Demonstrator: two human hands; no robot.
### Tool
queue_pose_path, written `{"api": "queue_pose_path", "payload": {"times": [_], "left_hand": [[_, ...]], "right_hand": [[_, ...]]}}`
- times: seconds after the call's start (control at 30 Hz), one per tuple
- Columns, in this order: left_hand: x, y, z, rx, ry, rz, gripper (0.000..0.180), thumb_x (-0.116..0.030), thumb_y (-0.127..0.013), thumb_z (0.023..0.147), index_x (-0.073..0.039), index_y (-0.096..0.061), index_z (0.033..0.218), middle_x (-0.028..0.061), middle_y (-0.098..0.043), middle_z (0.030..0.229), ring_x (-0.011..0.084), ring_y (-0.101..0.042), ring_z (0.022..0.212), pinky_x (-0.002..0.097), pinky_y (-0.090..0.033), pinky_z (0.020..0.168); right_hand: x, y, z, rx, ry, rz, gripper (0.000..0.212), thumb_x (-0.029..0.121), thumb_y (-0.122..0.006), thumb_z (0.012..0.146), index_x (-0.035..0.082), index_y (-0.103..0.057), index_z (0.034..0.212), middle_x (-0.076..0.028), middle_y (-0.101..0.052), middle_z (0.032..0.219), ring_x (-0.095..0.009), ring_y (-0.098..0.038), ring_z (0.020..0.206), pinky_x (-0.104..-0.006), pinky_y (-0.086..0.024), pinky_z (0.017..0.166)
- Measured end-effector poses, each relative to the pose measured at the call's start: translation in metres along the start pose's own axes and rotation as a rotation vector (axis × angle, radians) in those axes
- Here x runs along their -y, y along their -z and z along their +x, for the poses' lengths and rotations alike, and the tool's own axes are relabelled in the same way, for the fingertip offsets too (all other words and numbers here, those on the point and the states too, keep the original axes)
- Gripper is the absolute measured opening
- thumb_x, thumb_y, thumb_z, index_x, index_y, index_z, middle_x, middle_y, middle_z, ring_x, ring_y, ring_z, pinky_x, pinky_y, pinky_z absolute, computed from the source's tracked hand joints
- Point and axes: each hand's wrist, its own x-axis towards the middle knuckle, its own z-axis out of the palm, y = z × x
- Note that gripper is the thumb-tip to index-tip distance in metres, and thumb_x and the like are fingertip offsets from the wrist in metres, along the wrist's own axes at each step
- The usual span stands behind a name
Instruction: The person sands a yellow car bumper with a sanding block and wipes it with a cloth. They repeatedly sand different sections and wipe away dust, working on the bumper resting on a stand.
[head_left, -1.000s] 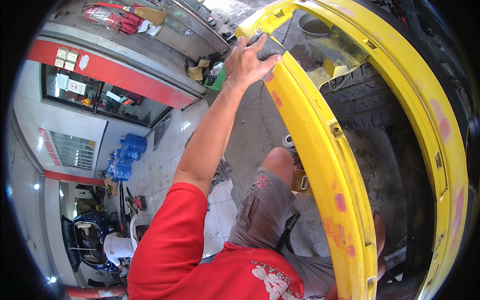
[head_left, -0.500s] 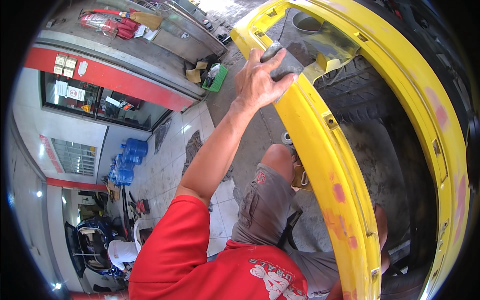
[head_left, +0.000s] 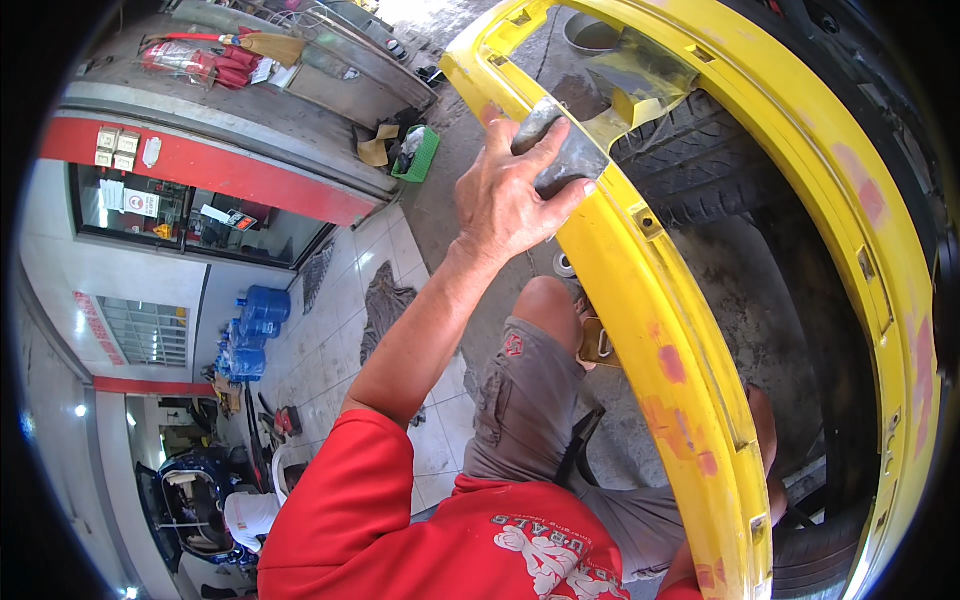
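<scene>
My left hand [head_left: 510, 195] presses a dark grey sheet of sandpaper [head_left: 577, 160] flat against a yellow car bumper [head_left: 625, 270]. The fingers lie over the sheet's left part and the thumb rests on its lower edge. Curving down the right half of the view, the bumper has pinkish-red patches on its lower part and on its far side. At the lower edge, a bit of my right sleeve shows beside the bumper. My right hand is hidden.
A tyre [head_left: 700, 150] lies behind the bumper, and a metal bowl [head_left: 590, 35] stands beyond it. Near my knee is a tan container [head_left: 598, 345]. Farther left are a green basket [head_left: 417, 155], dark cloth [head_left: 385, 305], blue water bottles [head_left: 262, 310] and a person in white [head_left: 250, 515].
My left hand and the sandpaper have slid a short way down along the bumper toward me. The view has shifted slightly, so the bumper sits a little farther left.
</scene>
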Motion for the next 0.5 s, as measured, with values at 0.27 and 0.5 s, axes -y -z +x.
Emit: {"api": "queue_pose_path", "payload": {"times": [0.27,0.5], "left_hand": [[-0.039,0.02,-0.02,0.022,0.005,-0.228,0.075,-0.041,-0.101,0.078,-0.019,-0.079,0.147,0.0112,-0.067,0.122,0.031,-0.075,0.102,0.0416,-0.065,0.089],[-0.014,0.004,0.004,-0.018,0.291,-0.099,0.068,-0.043,-0.099,0.082,-0.016,-0.081,0.143,0.0113,-0.065,0.122,0.0323,-0.073,0.108,0.044,-0.063,0.092]], "right_hand": [[-0.001,-0.001,0.001,-0.004,-0.01,-0.011,0.048,0.031,-0.076,0.1,0.003,-0.072,0.139,-0.02,-0.078,0.131,-0.029,-0.078,0.117,-0.0388,-0.059,0.103],[-0.004,-0.002,-0.004,-0.01,-0.013,-0.015,0.048,0.032,-0.077,0.099,0.004,-0.073,0.138,-0.021,-0.079,0.13,-0.029,-0.078,0.116,-0.0392,-0.059,0.102]]}}
